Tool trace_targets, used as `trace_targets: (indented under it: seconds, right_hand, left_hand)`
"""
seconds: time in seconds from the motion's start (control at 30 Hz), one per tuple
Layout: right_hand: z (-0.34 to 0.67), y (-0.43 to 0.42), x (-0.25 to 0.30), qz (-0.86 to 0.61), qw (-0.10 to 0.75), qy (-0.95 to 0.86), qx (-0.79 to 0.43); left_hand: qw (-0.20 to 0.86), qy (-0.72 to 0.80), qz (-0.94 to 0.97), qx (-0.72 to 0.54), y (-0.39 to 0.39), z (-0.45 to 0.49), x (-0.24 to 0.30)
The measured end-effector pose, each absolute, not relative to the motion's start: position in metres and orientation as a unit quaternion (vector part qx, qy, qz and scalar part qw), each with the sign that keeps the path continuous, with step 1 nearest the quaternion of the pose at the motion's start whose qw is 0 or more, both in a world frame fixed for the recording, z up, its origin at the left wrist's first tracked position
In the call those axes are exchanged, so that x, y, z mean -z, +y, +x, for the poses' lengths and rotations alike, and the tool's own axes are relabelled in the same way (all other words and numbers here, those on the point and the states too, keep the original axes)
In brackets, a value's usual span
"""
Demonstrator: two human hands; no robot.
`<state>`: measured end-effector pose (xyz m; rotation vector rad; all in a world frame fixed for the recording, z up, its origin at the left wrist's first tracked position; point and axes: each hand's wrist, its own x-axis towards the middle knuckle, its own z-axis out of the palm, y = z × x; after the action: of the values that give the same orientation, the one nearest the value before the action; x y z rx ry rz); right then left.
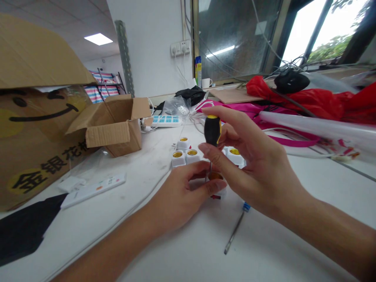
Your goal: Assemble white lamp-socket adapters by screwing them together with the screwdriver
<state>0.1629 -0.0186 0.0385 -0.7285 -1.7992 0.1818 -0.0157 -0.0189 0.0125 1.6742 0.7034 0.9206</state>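
Note:
My right hand [243,145] is closed round the black and yellow handle of a screwdriver [212,131], held upright with its shaft pointing down. Below it, my left hand [188,192] grips a white lamp socket [216,177] with a brass-coloured inside, thumb and fingers on its sides. The screwdriver's tip goes down at the socket, but its exact contact is hidden by my fingers. Just behind stand several more white lamp sockets [192,156]. A second screwdriver [235,231] with a blue end lies on the table, under and beside my right hand.
On the left are a large cardboard box [38,145] and a small open carton [117,133]. A white remote-like strip [94,190] lies near a black cloth [29,227]. Behind sit a power strip [166,120], pink material [243,107] and red plastic bags [320,102]. A white cable [126,215] crosses the table.

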Motion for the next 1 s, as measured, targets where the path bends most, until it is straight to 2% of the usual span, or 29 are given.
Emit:
trace_targets:
  seconds: [0.2,0.6,1.0]
  right_hand:
    - [0.1606,-0.0190,-0.0383,-0.305,0.571,-0.762,-0.012]
    - [0.1641,-0.0115,-0.0341,-0.328,0.629,-0.701,-0.081]
    - [0.1609,-0.0192,-0.0393,-0.307,0.591,-0.720,-0.193]
  left_hand:
    - [0.524,0.299,0.698,-0.387,-0.0168,-0.0166,-0.0070]
    - [0.536,0.301,0.690,-0.382,-0.0173,-0.0145,-0.0113]
    - [0.536,0.306,0.693,-0.372,-0.0180,-0.0157,-0.0143]
